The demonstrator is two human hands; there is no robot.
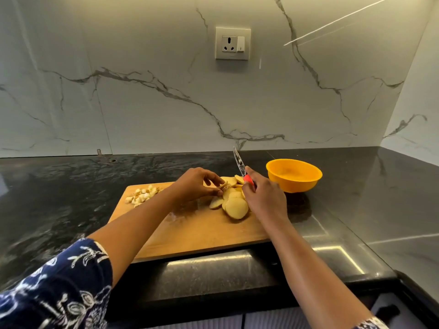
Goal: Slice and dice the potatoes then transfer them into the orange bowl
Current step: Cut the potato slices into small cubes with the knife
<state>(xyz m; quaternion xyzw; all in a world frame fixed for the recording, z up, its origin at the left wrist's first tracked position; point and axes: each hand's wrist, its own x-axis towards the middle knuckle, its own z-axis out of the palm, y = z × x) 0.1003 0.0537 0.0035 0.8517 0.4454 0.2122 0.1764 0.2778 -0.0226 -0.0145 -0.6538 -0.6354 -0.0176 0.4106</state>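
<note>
we had a small diced pile (142,195) done; our left hand (197,185) pinched potato slices (234,203), right hand (263,198) gripped the knife (240,166); orange bowl (293,175) looked empty.

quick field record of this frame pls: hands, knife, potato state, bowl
left hand: pinches a few potato slices at the pile's far edge
right hand: grips the knife by its red handle, blade raised off the board
slices: heaped on the cutting board, right of centre
diced pieces: small pile at the board's far left corner
orange bowl: on the counter, right of the board, no potato visible inside
stage: dicing partly done, transfer not started
</note>
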